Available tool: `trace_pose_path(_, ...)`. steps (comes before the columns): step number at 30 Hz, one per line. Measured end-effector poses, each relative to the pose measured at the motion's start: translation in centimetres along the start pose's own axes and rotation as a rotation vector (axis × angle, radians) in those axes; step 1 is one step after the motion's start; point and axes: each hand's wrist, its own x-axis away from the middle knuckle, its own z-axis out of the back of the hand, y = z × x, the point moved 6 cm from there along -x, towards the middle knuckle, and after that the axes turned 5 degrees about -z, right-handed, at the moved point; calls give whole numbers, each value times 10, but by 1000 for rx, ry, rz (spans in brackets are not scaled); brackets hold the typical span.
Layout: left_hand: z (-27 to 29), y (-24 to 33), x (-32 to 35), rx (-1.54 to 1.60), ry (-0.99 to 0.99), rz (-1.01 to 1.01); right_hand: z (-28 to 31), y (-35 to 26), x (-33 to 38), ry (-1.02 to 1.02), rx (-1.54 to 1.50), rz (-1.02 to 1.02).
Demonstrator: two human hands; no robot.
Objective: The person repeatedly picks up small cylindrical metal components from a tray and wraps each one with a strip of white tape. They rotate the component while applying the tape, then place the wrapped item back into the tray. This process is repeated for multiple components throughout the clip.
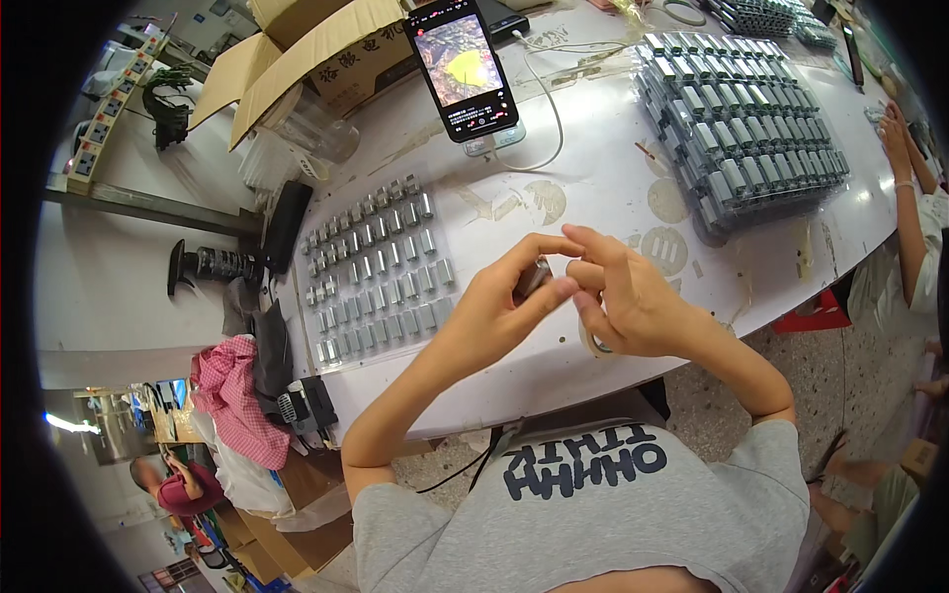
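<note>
Left hand point(504, 296) and right hand point(618, 296) together pinched a small metal part point(532, 279) above the bench point(593, 188); probably light, rigid and smooth, best gripped by its sides between fingertips.

Free room and obstacles, placed relative to the white table point(593, 188). Centre: bare top between the flat tray of small metal parts point(376, 267) at the left and the stacked trays of parts point(741, 119) at the right. Far edge: a propped phone point(465, 69), its cable point(549, 119) and an open cardboard box point(297, 49) block passage. Near edge: both hands point(563, 296) occupy the space above it.
</note>
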Motion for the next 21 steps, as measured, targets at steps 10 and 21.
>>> trace_pose_path(10, -3, 26, 17, -261, 102, -100, 4, -26, 5, -41, 22, 63)
trace_pose_path(21, -2, 47, 43, -701, 378, -565, 4, -29, 3, -174, -146, -222)
